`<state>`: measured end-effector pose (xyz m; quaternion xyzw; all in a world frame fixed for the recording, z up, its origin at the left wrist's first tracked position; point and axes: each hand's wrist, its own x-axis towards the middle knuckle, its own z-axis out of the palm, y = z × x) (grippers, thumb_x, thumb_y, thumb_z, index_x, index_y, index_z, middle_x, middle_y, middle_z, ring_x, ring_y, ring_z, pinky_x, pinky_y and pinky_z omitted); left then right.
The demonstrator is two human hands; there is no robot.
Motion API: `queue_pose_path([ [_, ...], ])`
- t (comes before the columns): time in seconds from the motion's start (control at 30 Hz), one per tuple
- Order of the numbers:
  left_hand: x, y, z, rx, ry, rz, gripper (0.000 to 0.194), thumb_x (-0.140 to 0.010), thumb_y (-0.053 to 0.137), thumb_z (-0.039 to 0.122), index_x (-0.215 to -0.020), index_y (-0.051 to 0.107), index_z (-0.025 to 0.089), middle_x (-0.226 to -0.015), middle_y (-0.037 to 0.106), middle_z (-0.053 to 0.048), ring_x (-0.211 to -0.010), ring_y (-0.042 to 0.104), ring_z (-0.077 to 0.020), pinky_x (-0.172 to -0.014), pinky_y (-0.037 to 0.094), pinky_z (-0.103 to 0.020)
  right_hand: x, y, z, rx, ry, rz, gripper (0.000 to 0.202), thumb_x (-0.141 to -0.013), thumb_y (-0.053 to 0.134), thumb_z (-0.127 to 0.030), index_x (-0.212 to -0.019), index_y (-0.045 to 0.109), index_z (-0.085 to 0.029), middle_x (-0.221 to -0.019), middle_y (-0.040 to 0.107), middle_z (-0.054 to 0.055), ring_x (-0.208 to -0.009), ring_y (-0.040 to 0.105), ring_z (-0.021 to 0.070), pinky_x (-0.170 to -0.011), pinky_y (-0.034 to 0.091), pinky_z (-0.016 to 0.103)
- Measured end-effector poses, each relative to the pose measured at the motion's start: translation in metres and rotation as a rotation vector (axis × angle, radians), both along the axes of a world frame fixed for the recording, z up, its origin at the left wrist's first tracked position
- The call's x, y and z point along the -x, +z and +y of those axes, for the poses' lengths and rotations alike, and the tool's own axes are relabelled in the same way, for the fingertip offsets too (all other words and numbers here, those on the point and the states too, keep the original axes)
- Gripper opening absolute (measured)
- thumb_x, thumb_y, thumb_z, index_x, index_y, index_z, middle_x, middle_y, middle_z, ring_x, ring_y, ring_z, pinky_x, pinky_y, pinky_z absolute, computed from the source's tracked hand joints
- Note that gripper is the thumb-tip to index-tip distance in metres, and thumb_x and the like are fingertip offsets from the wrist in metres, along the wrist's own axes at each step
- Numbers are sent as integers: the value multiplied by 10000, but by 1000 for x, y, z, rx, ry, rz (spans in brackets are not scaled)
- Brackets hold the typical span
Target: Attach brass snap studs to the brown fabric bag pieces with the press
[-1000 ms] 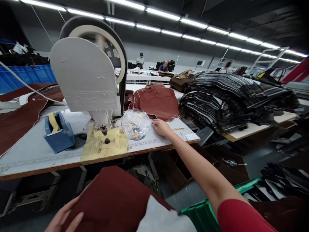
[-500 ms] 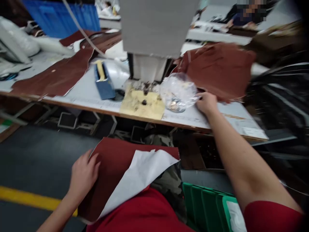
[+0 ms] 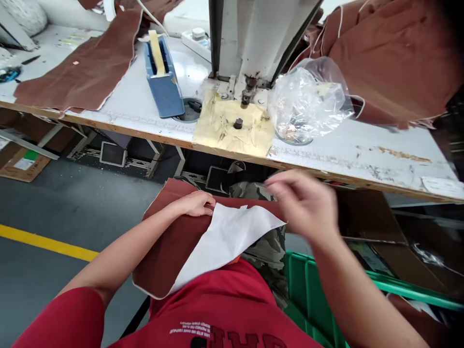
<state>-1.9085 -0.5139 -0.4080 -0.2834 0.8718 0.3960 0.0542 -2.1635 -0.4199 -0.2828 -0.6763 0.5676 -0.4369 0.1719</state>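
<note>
A brown fabric piece (image 3: pixel 170 241) lies across my lap, with a white layer (image 3: pixel 224 237) showing over its right part. My left hand (image 3: pixel 197 203) is closed on the brown fabric near its upper edge, fingers curled beside the white layer. Just right of the fabric, my right hand (image 3: pixel 308 205) is raised and blurred. Its thumb and fingers are pinched; what lies between them is too small to make out. Ahead on the bench stands a press machine (image 3: pixel 248 94) over a yellowish pad (image 3: pixel 217 130). A clear plastic bag (image 3: pixel 310 99) sits in a round dish to its right.
A blue tape dispenser (image 3: pixel 165 82) stands left of the press on the white bench (image 3: pixel 337 154). Brown fabric (image 3: pixel 79 67) lies at the left, and a brown fabric pile (image 3: pixel 395 58) at the right. A green crate (image 3: pixel 308 295) is by my right side.
My right hand has left the plastic bag and come back toward my lap. My left hand has slid right along the fabric to the white layer. The view has tilted down.
</note>
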Motion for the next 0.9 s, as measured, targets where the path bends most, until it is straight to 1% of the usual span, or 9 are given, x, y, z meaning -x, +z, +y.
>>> queue_pose_path([
  [0.1, 0, 33, 12, 119, 56, 61, 205, -937, 510, 257, -891, 698, 189, -929, 637, -40, -858, 587, -177, -723, 390, -274, -60, -24, 16, -78, 516, 141, 228, -970, 511, -144, -1110, 673, -224, -1100, 725, 63, -1020, 674, 186, -896, 548, 332],
  [0.17, -7, 56, 24, 276, 98, 94, 242, -966, 452, 232, -891, 676, 176, -931, 615, -54, -881, 566, -189, -744, 395, -295, -79, -42, 18, -86, 684, 295, 288, -969, 473, -101, -1189, 636, -191, -1111, 720, 75, -1029, 666, 188, -918, 535, 339],
  [0.23, -18, 73, 37, 434, 116, 115, 258, -987, 429, 223, -915, 672, 176, -935, 627, -56, -899, 565, -195, -788, 416, -310, -84, -55, 20, -124, 727, 513, 236, -959, 500, -108, -1141, 640, -158, -1011, 716, 83, -940, 670, 205, -861, 538, 354],
  [0.33, -38, 84, 54, 525, 114, 104, 259, -1005, 425, 227, -974, 678, 185, -965, 671, -54, -927, 592, -195, -854, 442, -322, -78, -61, 25, -225, 678, 714, 120, -938, 542, -122, -976, 654, -140, -898, 685, 84, -822, 655, 213, -768, 528, 352],
  [0.43, -52, 84, 59, 482, 185, 89, 240, -1006, 446, 246, -1012, 680, 193, -1019, 705, -50, -959, 628, -193, -875, 455, -317, -63, -57, 28, -293, 615, 613, 168, -924, 526, -92, -1005, 662, -150, -926, 684, 77, -869, 656, 206, -800, 519, 337],
  [0.57, -58, 84, 43, 263, 368, 89, 229, -982, 510, 324, -962, 703, 202, -968, 742, -28, -880, 662, -178, -795, 456, -287, -55, -48, 26, -308, 512, 272, 220, -948, 501, -99, -1044, 679, -188, -1038, 697, 73, -966, 650, 182, -841, 513, 310],
  [0.7, -56, 95, 23, -94, 479, 173, 300, -936, 557, 413, -876, 708, 161, -815, 710, -19, -741, 609, -154, -676, 434, -254, -76, -43, 19, -293, 368, -94, 109, -960, 596, -231, -1010, 691, -213, -958, 735, 27, -861, 682, 150, -782, 531, 267],
  [0.8, -53, 109, 18, -276, 506, 252, 335, -918, 569, 424, -855, 703, 123, -752, 650, -10, -680, 538, -126, -639, 411, -237, -96, -43, 11, -239, 278, -181, 72, -925, 657, -267, -941, 713, -223, -888, 752, 6, -790, 693, 152, -727, 535, 268],
  [0.9, -51, 124, 22, -296, 488, 279, 338, -919, 565, 404, -816, 694, 109, -710, 597, 3, -651, 475, -108, -624, 381, -234, -107, -42, 2, -159, 274, -222, 71, -905, 688, -281, -890, 720, -220, -879, 746, 17, -804, 686, 163, -745, 537, 289],
])
